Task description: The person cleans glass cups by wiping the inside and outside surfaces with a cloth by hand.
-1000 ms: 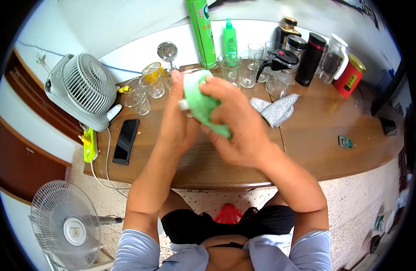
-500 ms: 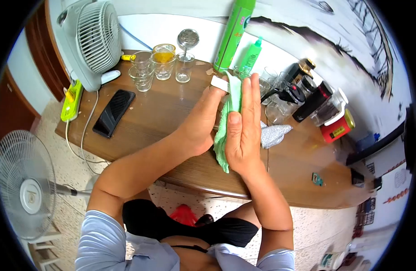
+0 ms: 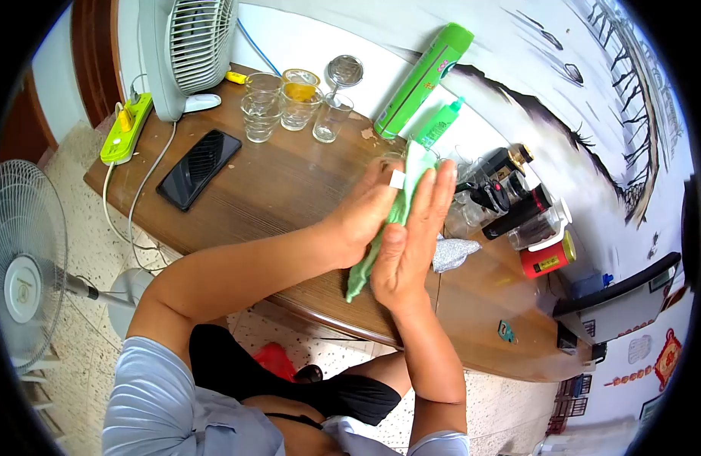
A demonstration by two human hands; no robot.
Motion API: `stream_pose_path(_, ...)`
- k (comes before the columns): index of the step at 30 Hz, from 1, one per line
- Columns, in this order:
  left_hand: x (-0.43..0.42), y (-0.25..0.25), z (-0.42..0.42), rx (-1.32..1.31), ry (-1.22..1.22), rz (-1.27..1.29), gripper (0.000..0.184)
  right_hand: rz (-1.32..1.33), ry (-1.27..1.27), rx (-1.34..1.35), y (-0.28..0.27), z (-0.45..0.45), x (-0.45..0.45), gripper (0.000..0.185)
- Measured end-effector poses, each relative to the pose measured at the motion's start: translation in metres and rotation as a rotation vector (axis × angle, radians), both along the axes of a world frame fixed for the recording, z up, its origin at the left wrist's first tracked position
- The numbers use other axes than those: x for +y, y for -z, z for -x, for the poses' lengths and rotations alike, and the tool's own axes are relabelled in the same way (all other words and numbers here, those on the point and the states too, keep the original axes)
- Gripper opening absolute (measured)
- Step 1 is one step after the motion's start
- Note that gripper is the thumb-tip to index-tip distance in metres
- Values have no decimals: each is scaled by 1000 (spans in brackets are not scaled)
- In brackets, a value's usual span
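My left hand [image 3: 363, 209] and my right hand [image 3: 413, 235] are pressed toward each other above the table, with a green cloth [image 3: 392, 224] between them. The cloth hangs below the palms, its lower end free. A white tag sticks out near my left thumb. The fingers of my right hand lie nearly straight along the cloth. Part of a clear glass rim seems to show behind my left fingers, but whether it is held cannot be told. A grey cloth [image 3: 453, 254] lies on the table to the right of my right hand.
Several glasses [image 3: 261, 118] stand at the back left, near a black phone [image 3: 198, 169], a power strip [image 3: 127, 128] and a box fan [image 3: 191, 53]. Behind my hands are a green can [image 3: 423, 80] and a green bottle [image 3: 439, 123]. A black flask [image 3: 518, 213] and red tin [image 3: 548, 256] stand right.
The view has turned and shifted, so the table appears tilted. My hands have gone from a blurred, bent-finger hold on the green cloth to palms facing each other around it.
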State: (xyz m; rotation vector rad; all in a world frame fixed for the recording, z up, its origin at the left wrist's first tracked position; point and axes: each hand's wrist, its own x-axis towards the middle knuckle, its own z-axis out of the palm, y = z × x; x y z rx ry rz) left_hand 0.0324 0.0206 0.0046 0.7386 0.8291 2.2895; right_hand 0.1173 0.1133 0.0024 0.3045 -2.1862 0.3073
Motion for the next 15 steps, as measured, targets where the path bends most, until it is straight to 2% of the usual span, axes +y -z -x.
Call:
stream_pose_path(2, -5, -3, -3, 94, 30, -23, 42, 137, -4, 19, -4, 0, -2, 76)
stream_pose_path(4, -6, -6, -8, -18, 30, -8, 40, 305, -6, -11, -4, -1, -2, 80)
stream_pose_path(5, -6, -7, -10, -75, 30, 1, 40, 443, -92, -30, -1, -2, -4, 82)
stream_pose_path(7, -5, -11, -9, -26, -27, -91, 47, 717, -263, -69, 5, -1, -12, 84)
stream_pose_path(9, -6, -13, -6, 2, -87, -117, 48, 427, -179, -136, 7, -4, -8, 86)
stream_pose_path(13, -19, -21, 2, -83, -91, -94, 47, 110, -35, -8, 23, -2, -23, 86)
stream_pose_path(15, -14, -17, 6, -36, -139, -61, 48, -11, -12, 27, 22, -2, -26, 86)
